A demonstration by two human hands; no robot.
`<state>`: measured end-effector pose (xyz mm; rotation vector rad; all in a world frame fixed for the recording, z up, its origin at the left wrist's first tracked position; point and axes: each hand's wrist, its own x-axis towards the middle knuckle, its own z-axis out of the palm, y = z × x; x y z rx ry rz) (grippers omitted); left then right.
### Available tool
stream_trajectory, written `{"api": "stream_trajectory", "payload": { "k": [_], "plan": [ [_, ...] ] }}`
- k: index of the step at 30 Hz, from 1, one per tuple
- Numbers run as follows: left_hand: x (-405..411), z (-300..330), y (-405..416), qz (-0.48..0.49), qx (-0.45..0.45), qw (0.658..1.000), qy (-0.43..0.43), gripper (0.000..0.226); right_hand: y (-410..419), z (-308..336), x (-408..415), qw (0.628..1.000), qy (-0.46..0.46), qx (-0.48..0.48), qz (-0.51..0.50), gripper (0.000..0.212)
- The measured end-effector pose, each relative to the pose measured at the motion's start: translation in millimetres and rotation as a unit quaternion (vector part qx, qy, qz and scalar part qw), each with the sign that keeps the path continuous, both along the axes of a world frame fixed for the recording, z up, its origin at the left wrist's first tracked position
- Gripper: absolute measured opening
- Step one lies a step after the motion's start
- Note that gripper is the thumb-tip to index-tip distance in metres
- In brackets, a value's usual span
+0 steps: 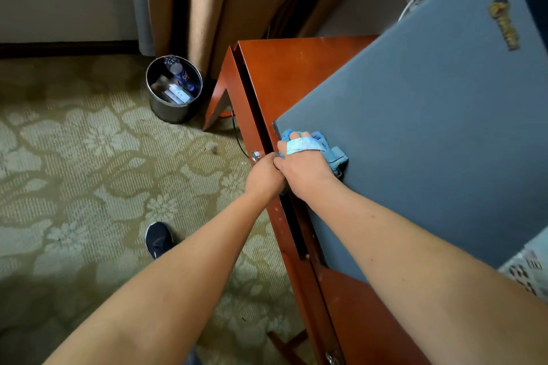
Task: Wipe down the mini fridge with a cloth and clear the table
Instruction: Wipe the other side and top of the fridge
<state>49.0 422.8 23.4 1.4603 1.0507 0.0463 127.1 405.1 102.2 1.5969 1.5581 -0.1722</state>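
Waste bin (pixel 174 89) on the carpet already holds discarded items. Your left hand (pixel 264 176) curls at the fridge's front edge; what its grip encloses cannot be told. Your right hand (pixel 305 167) clasps the blue cloth (pixel 333 152) on the mini fridge (pixel 430 133) top corner. Wiping looks underway; visible tabletop (pixel 284 68) bare.

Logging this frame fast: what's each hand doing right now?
Left hand: fingers curled at the table's front edge; what they hold is hidden.
Right hand: presses the blue cloth on the mini fridge.
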Motion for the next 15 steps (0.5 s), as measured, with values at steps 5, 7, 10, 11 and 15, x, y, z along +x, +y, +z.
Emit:
{"api": "stream_trajectory", "payload": {
  "k": [5,7,10,11,15],
  "plan": [
    [-9,1,-69,0.028,-0.031,0.999,-0.025,0.013,-68,2,-11,0.999,-0.023,0.001,0.022,0.051],
    [-12,-1,-94,0.026,-0.039,0.999,-0.028,0.012,-91,1,-16,0.999,-0.031,-0.005,0.012,0.051],
    [-17,-7,-127,0.018,-0.045,0.998,-0.027,0.012,-122,-5,-21,0.999,-0.033,-0.029,0.002,0.056],
    [-19,-10,-136,0.012,-0.046,0.999,-0.026,0.011,-132,-7,-23,0.999,-0.032,-0.034,-0.002,0.058],
    [-24,-23,-173,-0.014,-0.066,0.997,-0.027,0.007,-169,-15,-31,0.998,-0.032,-0.021,-0.047,0.050]
  ]
}}
